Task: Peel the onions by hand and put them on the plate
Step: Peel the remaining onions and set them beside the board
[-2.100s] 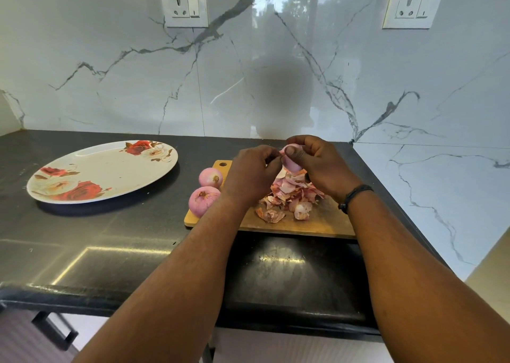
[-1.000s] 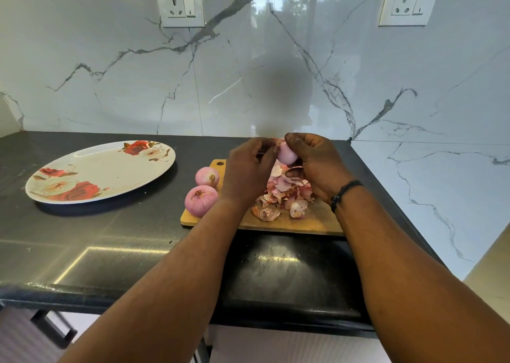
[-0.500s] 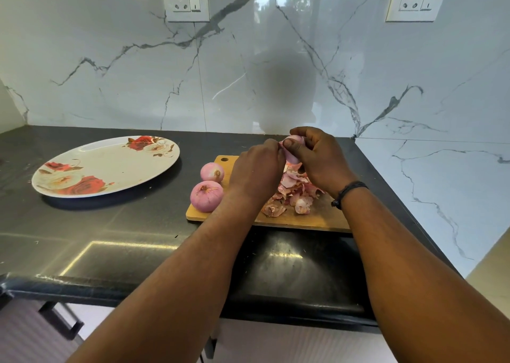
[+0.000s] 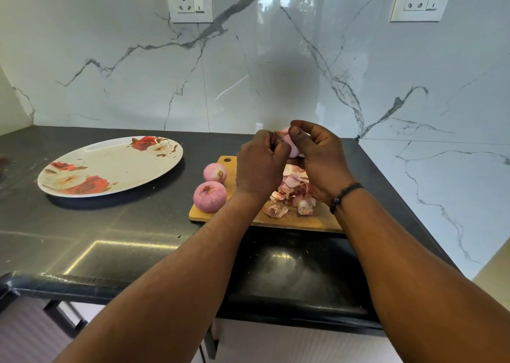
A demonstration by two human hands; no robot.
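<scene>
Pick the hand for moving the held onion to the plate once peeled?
Left hand, probably: the plate lies on its side, so the right hand would cross over. The onion sits between both.

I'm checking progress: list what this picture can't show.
- Held onion, head view: mostly covered by left hand and right hand; skin left unclear.
- Cutting board: middle hidden by the hands and peels.
- Both elbows: cut off by the bottom edge.
</scene>
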